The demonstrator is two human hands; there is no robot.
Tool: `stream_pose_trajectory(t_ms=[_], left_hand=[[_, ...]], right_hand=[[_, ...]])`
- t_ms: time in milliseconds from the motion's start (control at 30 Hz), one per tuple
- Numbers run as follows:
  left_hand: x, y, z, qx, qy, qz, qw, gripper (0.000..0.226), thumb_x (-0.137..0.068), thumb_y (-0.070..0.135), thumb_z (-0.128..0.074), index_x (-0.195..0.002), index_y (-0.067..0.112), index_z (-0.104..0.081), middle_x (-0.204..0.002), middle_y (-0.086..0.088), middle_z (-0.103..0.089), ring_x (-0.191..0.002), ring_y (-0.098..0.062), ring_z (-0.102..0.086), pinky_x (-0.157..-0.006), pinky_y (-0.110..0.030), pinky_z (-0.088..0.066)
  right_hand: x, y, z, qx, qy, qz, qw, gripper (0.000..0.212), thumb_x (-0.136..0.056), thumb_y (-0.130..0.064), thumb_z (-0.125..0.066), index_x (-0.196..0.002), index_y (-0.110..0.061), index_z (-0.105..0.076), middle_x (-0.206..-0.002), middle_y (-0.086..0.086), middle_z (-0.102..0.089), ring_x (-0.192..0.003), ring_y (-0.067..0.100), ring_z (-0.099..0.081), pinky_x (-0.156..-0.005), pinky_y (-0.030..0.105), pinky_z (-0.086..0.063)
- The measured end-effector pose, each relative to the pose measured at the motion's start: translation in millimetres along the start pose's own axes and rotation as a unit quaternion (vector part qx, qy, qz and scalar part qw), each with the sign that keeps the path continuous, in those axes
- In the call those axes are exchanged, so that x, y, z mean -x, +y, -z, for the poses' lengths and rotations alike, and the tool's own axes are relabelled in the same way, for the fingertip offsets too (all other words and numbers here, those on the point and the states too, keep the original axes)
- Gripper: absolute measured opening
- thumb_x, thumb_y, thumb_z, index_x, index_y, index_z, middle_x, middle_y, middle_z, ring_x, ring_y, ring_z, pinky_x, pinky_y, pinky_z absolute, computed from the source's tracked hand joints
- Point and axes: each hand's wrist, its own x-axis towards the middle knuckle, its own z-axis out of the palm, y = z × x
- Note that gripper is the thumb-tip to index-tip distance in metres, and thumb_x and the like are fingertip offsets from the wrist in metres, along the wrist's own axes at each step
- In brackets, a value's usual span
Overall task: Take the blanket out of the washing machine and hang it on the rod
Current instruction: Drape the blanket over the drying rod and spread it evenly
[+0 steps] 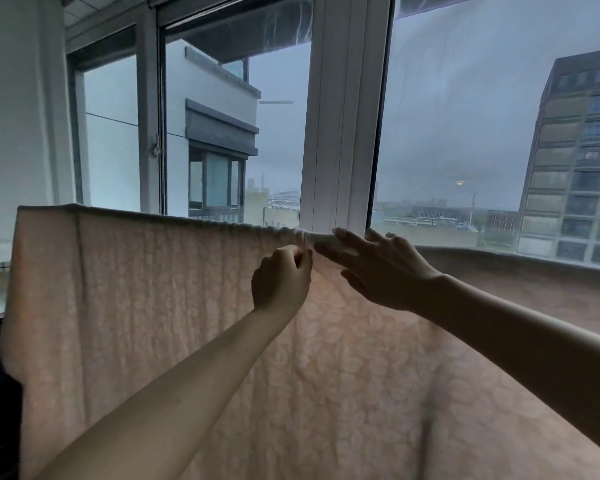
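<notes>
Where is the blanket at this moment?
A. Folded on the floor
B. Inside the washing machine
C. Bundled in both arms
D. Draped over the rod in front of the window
D: the blanket hangs spread from its top fold before the window, with the left hand pinching it and the right hand resting on the fold.

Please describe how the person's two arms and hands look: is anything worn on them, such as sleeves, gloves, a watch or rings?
Both forearms are bare up to the picture's edge: no sleeves show. The left hand and right hand wear no gloves; no watch, bracelet or ring can be seen. The arms are slim, dimly lit against the window.
</notes>
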Motion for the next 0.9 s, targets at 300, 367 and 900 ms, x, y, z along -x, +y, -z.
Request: stream_pose_trajectory(t_ms=[300, 367, 900], left_hand=[[-46.0, -21.3, 20.4, -0.113, 0.023, 0.113, 0.987, 0.052, -0.094, 0.061, -0.035, -0.092, 0.014, -0.058, -0.084, -0.003, -0.062, -0.076, -0.023, -0.061, -0.076, -0.035, -0.051], [-58.2, -25.7, 18.3, -0.122, 0.006, 0.149, 0.981, 0.062, -0.090, 0.068, -0.036, -0.090, 0.011, -0.062, -0.086, -0.007, -0.064, -0.079, -0.027, -0.063, -0.079, -0.038, -0.052], [-26.2, -70.1, 30.1, -0.136, 0.053, 0.061, 0.987, 0.043, -0.100, 0.042, -0.033, -0.074, 0.016, -0.056, -0.065, -0.002, -0.061, -0.060, -0.023, -0.062, -0.067, -0.038, -0.054]], right_hand=[[11.5, -5.1, 4.7, 0.072, -0.009, -0.027, 0.997, 0.062, -0.087, -0.040, -0.059, -0.144, -0.038, -0.036, -0.143, 0.013, -0.045, -0.092, 0.038, -0.059, -0.064, 0.044, -0.054], [15.0, -5.6, 6.1, 0.072, -0.005, -0.031, 0.997, 0.062, -0.086, -0.040, -0.060, -0.144, -0.038, -0.037, -0.143, 0.014, -0.045, -0.091, 0.038, -0.059, -0.064, 0.044, -0.054], [12.6, 1.6, 9.6, 0.020, -0.001, 0.006, 1.000, 0.066, -0.087, -0.034, -0.058, -0.147, -0.036, -0.031, -0.138, 0.016, -0.048, -0.081, 0.029, -0.059, -0.058, 0.039, -0.053]])
